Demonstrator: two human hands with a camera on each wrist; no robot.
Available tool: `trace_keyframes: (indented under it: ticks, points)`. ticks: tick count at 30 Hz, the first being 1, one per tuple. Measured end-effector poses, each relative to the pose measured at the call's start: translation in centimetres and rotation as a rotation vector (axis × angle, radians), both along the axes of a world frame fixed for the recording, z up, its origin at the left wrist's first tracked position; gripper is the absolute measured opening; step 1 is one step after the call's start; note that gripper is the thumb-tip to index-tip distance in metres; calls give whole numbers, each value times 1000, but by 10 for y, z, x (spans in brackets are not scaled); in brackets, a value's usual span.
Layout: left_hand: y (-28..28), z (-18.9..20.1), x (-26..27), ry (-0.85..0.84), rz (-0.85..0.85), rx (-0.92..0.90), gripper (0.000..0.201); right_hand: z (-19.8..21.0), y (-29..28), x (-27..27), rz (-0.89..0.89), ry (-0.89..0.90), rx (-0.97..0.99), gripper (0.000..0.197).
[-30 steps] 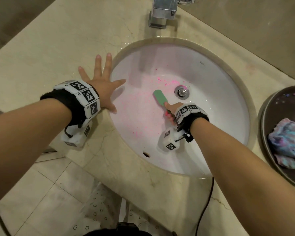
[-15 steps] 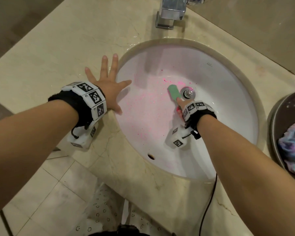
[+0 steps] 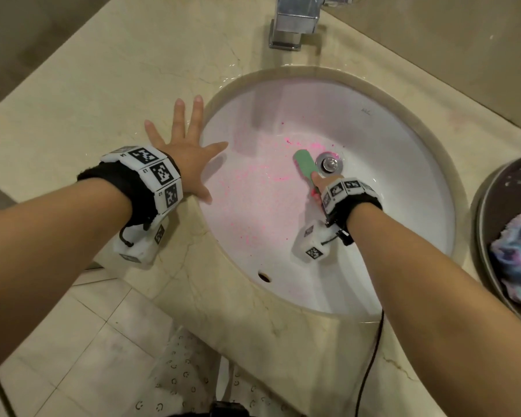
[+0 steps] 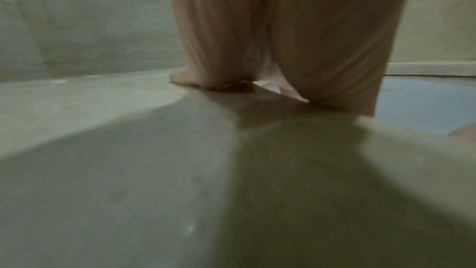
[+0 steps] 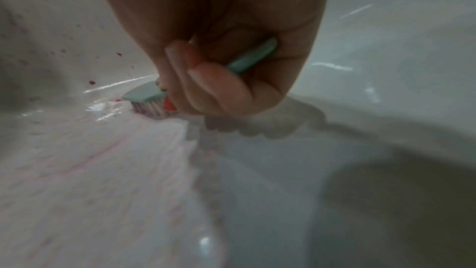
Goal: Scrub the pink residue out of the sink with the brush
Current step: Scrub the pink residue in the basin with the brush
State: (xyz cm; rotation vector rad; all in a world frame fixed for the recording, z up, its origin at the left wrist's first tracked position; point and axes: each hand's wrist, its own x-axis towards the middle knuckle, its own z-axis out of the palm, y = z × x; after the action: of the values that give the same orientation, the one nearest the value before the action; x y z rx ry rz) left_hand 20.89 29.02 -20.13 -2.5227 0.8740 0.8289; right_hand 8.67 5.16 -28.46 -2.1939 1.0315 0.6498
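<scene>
We note a glossy white ceramic sink [image 3: 403, 182] set in polished veined stone counter [image 3: 88, 85]. Shiny metal faucet [image 3: 295, 25] far; fuzzy cloth [image 3: 518, 254] right.

Most of the right hand [image 3: 318, 188] is hidden under its own wristband in the head view, and its curled fingers [image 5: 216, 87] cover the middle of the brush [image 5: 144, 94] handle in the blurred right wrist view. To the right of that hand, the dark tray [image 3: 494, 212] and the crumpled cloth [image 3: 516, 257] on it are cut by the picture's edge. Beyond both hands the faucet [image 3: 294, 25] loses its top at the upper edge, and the left hand [image 4: 283, 34] shows only as a soft blur in the left wrist view, its fingertips hard to tell apart.
</scene>
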Motion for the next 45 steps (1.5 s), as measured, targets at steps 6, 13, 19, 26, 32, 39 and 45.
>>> trace_keyframes:
  ticks: [6,13,19,26,32,39,45]
  points:
    - [0,1,0,4,0,7,111,-20,27,16,-63,98,314,46]
    - [-1,2,-1,-4,-2,18,110,-17,-31,-21,-148,116,111,52]
    - [0,1,0,-6,-3,11,111,-10,-10,-7,-243,49,350,36]
    - [-1,2,-1,-13,-4,25,111,1,-15,-39,-219,165,405,45]
    - [0,1,-1,-7,-3,21,111,6,-16,-41,-323,149,379,48]
    - [0,7,2,48,-10,35,114,26,7,-33,-435,52,435,47]
    - [-10,25,17,-95,-48,-69,82,50,6,-27,-613,-38,437,48]
